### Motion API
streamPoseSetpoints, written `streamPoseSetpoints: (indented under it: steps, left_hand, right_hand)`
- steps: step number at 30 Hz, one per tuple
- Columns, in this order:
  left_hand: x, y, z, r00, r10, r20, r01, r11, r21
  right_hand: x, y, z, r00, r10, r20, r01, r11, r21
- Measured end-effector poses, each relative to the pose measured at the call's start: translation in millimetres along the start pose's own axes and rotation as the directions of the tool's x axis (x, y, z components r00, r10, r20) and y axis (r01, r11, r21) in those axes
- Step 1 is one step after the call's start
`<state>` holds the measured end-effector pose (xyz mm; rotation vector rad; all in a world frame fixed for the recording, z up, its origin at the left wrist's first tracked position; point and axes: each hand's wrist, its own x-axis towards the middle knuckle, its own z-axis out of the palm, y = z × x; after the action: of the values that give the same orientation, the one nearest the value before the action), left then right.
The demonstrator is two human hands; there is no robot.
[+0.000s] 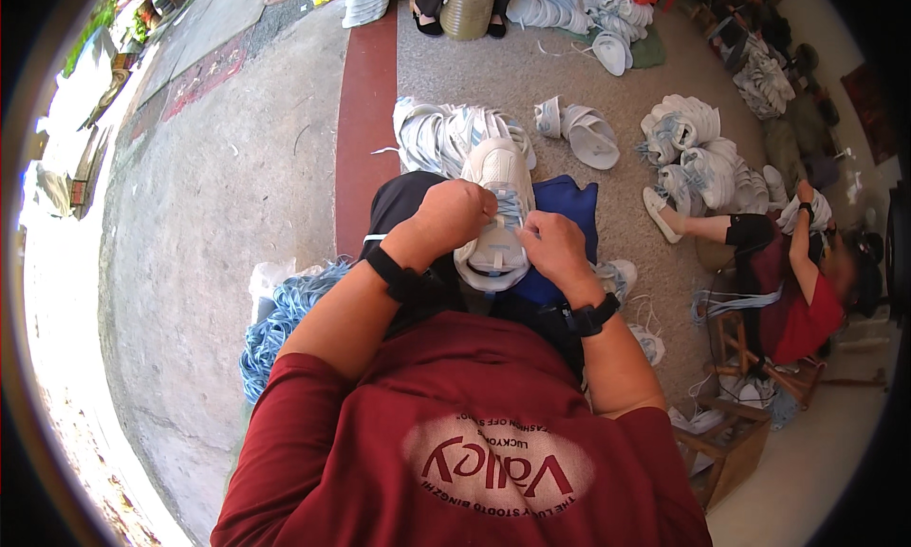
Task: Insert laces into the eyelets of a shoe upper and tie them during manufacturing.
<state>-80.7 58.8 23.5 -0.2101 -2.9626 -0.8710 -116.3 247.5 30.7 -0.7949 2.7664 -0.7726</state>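
White shoe [493, 239] sits over my lap [400, 201], b/w both hands. L hand [454, 210] & R hand [558, 248] curl by its lt-blue laces [508, 205]; tips mostly hidden, can't tell if either grip has lace.

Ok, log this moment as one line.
white shoe: toe pointing away | left hand: curled at laces, grip unclear | right hand: curled alongside, grip unclear | blue lace heap: person's left

Left hand [459, 211] and right hand [556, 247] at white shoe [494, 241], blue laces [288, 326] heaped left
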Motion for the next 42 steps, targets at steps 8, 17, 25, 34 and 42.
streamPoseSetpoints:
  steps: [8,17,25,34,42]
  left_hand:
    - [19,11,-1,0.989,0.019,0.148,-0.071,0.931,0.359]
    - [11,9,-2,0.994,0.1,0.045,-0.109,0.949,0.297]
    - [8,-2,-1,0.929,0.366,0.05,-0.369,0.912,0.177]
    - [-31,-1,4,0.945,0.327,0.003,-0.327,0.945,0.014]
    - [-33,1,5,0.965,0.172,-0.199,-0.171,0.985,0.026]
  right_hand:
    - [4,7,1,0.995,-0.042,0.086,0.033,0.995,0.099]
    - [7,6,0,0.988,-0.155,-0.02,0.155,0.988,0.0]
    - [22,30,-23,0.697,-0.716,0.045,0.624,0.573,-0.532]
    - [-15,35,-12,0.78,-0.625,-0.002,0.567,0.709,-0.421]
    - [8,17,-1,0.995,-0.092,0.047,0.085,0.988,0.127]
